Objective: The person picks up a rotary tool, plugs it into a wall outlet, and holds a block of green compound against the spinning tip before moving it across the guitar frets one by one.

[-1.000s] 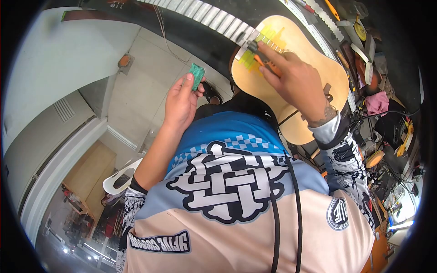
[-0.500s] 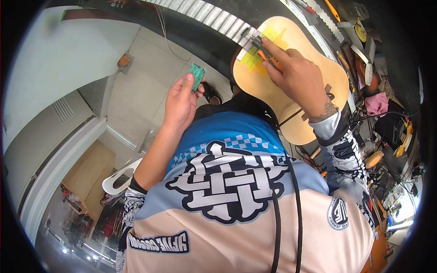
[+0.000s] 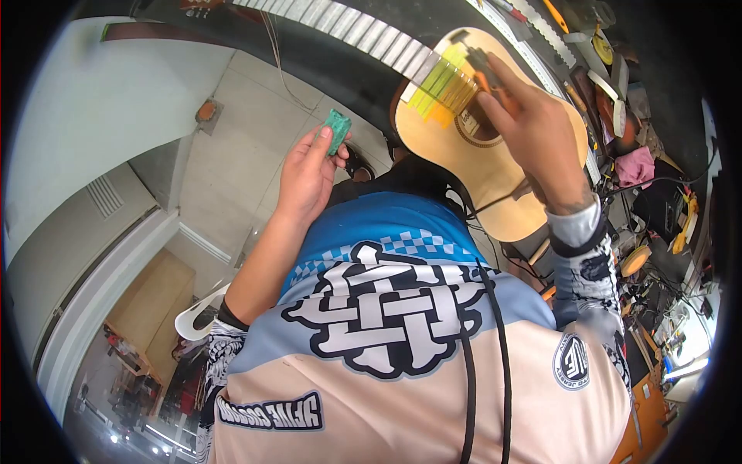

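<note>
An acoustic guitar (image 3: 506, 216) lies face up, its neck running toward the upper left. Pale strips cover its fretboard (image 3: 371, 37) between the frets, and yellow tape (image 3: 427, 102) lies beside the board's end. My right hand (image 3: 541, 131) is closed around an orange and black hand tool (image 3: 495, 83), smeared by motion, over the fretboard end near the soundhole (image 3: 471, 127). Off to the left of the guitar, my left hand (image 3: 308, 172) pinches a small green block (image 3: 338, 131) between thumb and fingers, held up above the floor.
Along the right runs a cluttered bench with a long metal ruler (image 3: 519, 42), a pink cloth (image 3: 635, 166), a tape roll (image 3: 618, 117) and many tools. A dark cable (image 3: 657, 182) crosses there. Tiled floor (image 3: 247, 131) shows at the left.
My right hand has moved right and slightly down with the tool, from the taped frets toward the soundhole, which now shows. My left hand with the green block stays almost in place.
</note>
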A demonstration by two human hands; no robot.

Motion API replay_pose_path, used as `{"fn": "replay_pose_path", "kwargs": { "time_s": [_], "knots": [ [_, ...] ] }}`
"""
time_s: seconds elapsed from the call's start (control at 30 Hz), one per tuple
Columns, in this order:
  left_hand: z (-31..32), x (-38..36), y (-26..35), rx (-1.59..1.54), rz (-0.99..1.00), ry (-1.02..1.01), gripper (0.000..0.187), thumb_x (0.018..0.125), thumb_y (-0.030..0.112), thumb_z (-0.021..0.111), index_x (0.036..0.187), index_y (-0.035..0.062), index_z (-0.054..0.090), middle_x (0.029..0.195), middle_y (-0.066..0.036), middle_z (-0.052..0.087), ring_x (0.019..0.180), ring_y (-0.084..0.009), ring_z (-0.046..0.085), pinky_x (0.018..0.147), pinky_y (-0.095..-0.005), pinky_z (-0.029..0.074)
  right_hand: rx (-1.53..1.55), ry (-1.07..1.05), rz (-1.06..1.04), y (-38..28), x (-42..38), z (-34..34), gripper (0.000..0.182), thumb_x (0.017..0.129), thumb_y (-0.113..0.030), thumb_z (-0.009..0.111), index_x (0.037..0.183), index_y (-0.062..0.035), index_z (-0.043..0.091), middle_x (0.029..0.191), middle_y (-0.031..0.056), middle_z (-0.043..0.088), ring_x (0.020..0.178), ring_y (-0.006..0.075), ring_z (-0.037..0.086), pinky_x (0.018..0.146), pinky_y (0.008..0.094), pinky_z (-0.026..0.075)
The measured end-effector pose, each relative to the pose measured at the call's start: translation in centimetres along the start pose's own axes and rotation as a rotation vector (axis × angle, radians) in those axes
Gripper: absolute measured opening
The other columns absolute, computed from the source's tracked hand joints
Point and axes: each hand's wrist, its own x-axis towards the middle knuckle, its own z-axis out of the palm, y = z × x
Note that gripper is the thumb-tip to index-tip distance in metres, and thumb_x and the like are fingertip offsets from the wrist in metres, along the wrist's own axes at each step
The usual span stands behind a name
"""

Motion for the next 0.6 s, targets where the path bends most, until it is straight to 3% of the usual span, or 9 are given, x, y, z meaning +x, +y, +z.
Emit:
{"fn": "replay_pose_path", "kwargs": {
  "time_s": [0.1,0.2,0.23,0.33,0.43,0.5,0.6],
  "knots": [
    [-0.7,-0.6,0.9,0.004,-0.005,-0.059,0.032,0.105,0.026,0.054,0.122,-0.0016,0.060,0.109,-0.009,0.066,0.086,-0.0124,0.056,0.075,-0.0262,0.044,0.153,-0.176,0.345,-2.7,-2.3,-4.8,0.049,0.094,-0.032,0.068,0.140,-0.0182,0.060,0.065,0.0136,0.061,0.066,0.0263,0.071,0.059,0.0378,0.051],
    [-1.3,-1.3,1.4,0.035,-0.019,-0.104,0.032,0.106,0.025,0.051,0.121,-0.0016,0.060,0.110,-0.009,0.066,0.086,-0.0125,0.057,0.076,-0.0263,0.045,0.090,-0.061,0.373,-1.9,-6.8,-8.5,0.049,0.095,-0.024,0.068,0.142,-0.0144,0.058,0.074,0.0128,0.065,0.066,0.0085,0.056,0.064,0.0271,0.049],
    [-1.5,-1.5,1.5,0.049,-0.029,-0.117,0.031,0.106,0.025,0.050,0.119,-0.0015,0.060,0.110,-0.010,0.066,0.086,-0.0131,0.057,0.076,-0.0266,0.045,0.073,-0.051,0.421,-2.1,-8.4,-10.4,0.049,0.095,-0.022,0.067,0.142,-0.0139,0.058,0.078,0.0106,0.067,0.069,0.0064,0.051,0.066,0.0257,0.048],
    [-2.3,-1.9,1.3,0.042,-0.063,-0.165,0.030,0.107,0.024,0.050,0.120,-0.0014,0.061,0.110,-0.010,0.066,0.086,-0.0123,0.057,0.077,-0.0264,0.045,0.015,-0.027,0.572,-2.3,-14.3,-16.3,0.048,0.098,-0.021,0.064,0.145,-0.0138,0.055,0.087,0.0006,0.064,0.073,0.0048,0.046,0.067,0.0226,0.044],
    [-2.6,-1.9,1.1,0.042,-0.065,-0.197,0.030,0.106,0.024,0.051,0.121,-0.0009,0.061,0.110,-0.009,0.066,0.085,-0.0117,0.057,0.077,-0.0257,0.045,-0.268,-0.138,0.857,-3.0,-19.7,-24.0,0.050,0.099,-0.021,0.063,0.148,-0.0172,0.052,0.085,-0.0017,0.061,0.073,0.0041,0.044,0.066,0.0208,0.040],
    [-2.5,-1.9,0.7,0.029,-0.054,-0.222,0.031,0.106,0.024,0.052,0.123,-0.0008,0.060,0.110,-0.009,0.066,0.086,-0.0114,0.057,0.077,-0.0253,0.045,-0.564,-0.099,0.980,-1.4,-23.3,-27.9,0.051,0.101,-0.025,0.060,0.151,-0.0225,0.048,0.084,0.0082,0.071,0.070,0.0116,0.059,0.065,0.0341,0.047],
    [-1.5,-2.1,0.5,0.044,-0.033,-0.225,0.033,0.106,0.025,0.053,0.124,-0.0009,0.060,0.111,-0.009,0.066,0.086,-0.0110,0.057,0.077,-0.0248,0.045,-0.817,0.108,0.881,3.2,-26.9,-31.7,0.050,0.101,-0.031,0.060,0.150,-0.0285,0.048,0.082,0.0124,0.070,0.070,0.0166,0.062,0.066,0.0362,0.049]
  ]
}}
